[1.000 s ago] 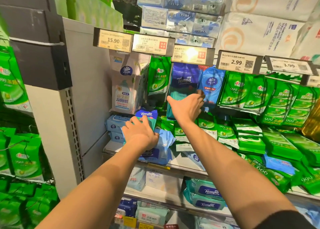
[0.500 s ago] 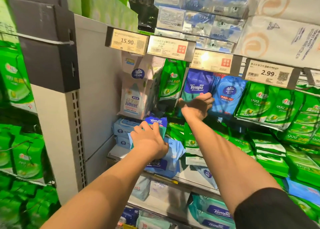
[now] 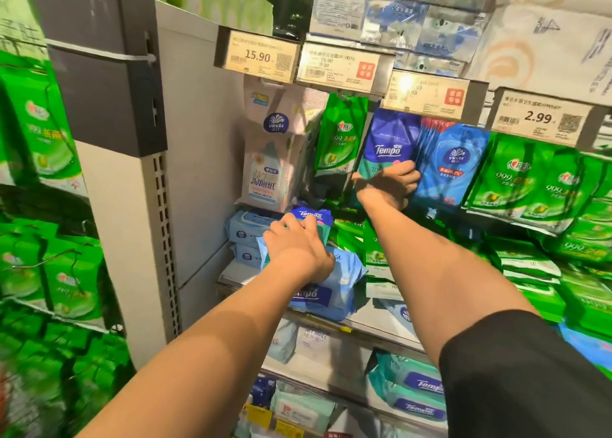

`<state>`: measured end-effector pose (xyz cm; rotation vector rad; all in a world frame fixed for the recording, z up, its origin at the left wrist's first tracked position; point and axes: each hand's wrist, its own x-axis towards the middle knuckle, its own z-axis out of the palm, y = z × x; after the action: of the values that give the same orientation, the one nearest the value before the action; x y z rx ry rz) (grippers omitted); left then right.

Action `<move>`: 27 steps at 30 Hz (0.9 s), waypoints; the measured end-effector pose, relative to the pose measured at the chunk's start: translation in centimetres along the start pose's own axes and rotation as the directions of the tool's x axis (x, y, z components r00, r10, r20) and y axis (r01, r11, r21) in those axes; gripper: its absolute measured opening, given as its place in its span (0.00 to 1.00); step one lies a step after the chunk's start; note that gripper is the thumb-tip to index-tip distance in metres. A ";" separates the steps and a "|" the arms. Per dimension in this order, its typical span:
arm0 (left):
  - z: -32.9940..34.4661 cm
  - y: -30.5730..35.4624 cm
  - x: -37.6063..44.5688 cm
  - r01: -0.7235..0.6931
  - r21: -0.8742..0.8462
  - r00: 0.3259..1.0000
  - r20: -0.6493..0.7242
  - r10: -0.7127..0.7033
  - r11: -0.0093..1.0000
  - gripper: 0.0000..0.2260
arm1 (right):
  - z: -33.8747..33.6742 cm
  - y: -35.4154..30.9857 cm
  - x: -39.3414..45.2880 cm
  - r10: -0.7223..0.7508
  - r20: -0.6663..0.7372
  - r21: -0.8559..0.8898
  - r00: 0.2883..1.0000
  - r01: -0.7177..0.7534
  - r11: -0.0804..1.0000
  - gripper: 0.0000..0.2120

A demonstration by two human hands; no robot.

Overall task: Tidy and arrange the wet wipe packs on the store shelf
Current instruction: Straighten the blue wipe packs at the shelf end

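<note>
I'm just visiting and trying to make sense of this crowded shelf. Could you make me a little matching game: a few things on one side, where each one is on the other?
Things
1. left hand
2. right hand
3. white Vinda bag
4. 2.99 price tag

Places
A. hanging at the far left of the row, under the 15.90 price tag
B. on the shelf edge, above the hanging green packs
C. on the small Tempo pack above the light blue packs
D. at the bottom of the hanging dark blue Tempo pack

Pairs: 1-C, 2-D, 3-A, 4-B
</note>
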<state>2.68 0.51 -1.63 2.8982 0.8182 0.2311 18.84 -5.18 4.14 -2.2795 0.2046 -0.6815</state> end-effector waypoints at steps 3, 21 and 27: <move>0.0 0.1 0.0 0.012 0.010 1.000 0.014 -0.012 1.000 0.30 | -1.0 0.5 0.0 -0.016 0.100 -0.024 0.995 0.018 1.000 0.65; -1.7 -0.6 0.7 0.156 -0.252 0.983 0.139 -0.124 0.955 0.50 | -10.6 10.7 -3.3 -0.277 0.460 -0.108 0.844 0.362 0.926 0.47; -2.4 0.5 -1.4 0.200 -0.376 0.979 0.051 -0.195 0.905 0.48 | -14.4 13.4 -1.9 -0.210 0.458 -0.145 0.864 0.306 0.941 0.38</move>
<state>1.30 -0.46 0.62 2.4353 0.9393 0.3116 10.35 -22.95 2.55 -2.6298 -0.2649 -0.2652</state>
